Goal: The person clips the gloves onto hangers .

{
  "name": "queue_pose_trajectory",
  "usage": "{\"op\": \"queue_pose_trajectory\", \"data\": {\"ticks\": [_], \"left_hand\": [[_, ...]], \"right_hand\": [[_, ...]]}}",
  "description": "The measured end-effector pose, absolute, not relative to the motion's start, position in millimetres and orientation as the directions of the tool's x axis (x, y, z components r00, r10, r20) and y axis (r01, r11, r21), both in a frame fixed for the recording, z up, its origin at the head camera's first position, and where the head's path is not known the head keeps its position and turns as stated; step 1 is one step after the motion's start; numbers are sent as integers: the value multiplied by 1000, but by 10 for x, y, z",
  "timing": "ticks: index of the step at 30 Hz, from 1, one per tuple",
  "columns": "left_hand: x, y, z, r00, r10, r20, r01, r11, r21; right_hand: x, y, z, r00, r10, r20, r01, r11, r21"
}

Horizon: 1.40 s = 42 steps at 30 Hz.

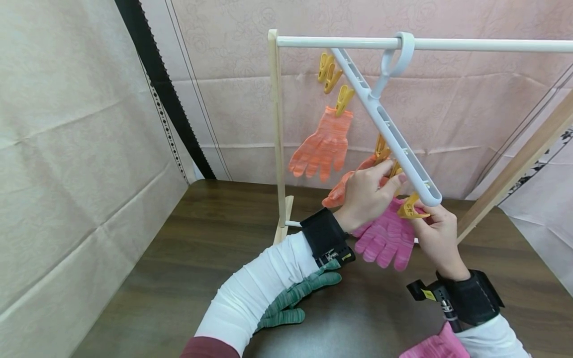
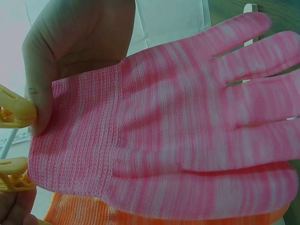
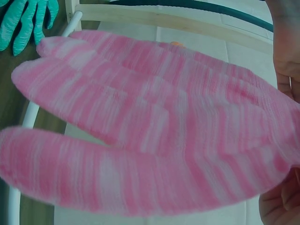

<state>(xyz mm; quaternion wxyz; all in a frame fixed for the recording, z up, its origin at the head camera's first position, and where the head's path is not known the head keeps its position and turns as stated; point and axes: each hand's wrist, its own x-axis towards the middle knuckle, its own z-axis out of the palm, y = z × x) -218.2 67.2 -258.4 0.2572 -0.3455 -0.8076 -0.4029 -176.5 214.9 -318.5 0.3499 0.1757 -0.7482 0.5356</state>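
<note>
A pink striped knit glove [image 1: 387,238] hangs by its cuff from the low end of a light blue hanger [image 1: 389,127], fingers down. My left hand [image 1: 369,191] pinches a yellow clothespin [image 2: 16,174] at one cuff corner. At the other corner my right hand [image 1: 436,233] grips the cuff, its thumb beside another yellow clothespin [image 1: 409,208]. Behind my left hand is an orange glove [image 1: 337,191], partly hidden. A second orange glove [image 1: 322,141] hangs from a yellow clothespin [image 1: 343,100] farther back.
The hanger's hook circles a white rail [image 1: 335,43] on wooden posts [image 1: 278,134]. A green glove [image 1: 295,298] lies on the dark wooden table [image 1: 188,278] under my left forearm. Another pink glove [image 1: 440,343] lies by my right forearm. Spare yellow clothespins [image 1: 331,77] dangle at the hanger's far end.
</note>
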Motion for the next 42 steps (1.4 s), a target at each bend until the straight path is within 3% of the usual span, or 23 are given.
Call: {"op": "queue_pose_trajectory", "data": {"ticks": [10,18,34,42], "left_hand": [[-2180,665,-2584,-638,342,690,758,435,485],[-2166,661,-2589,-652,350,672,748,438,498],[-2171,646,-2605,-643,339,686,761,384,523],[-2175,645,-2604,-636,350,688,768,366,525]], "right_hand": [[-1774,2130,-3143,-698,50,715,-639,408,-652],[-1772,2116,-3101,-711,85,698,-618,397,-679],[-1756,2074,-2977,-739,187,647,-586,294,-755],[-1747,2075,-2970,-753,163,638,-597,238,-766]]}}
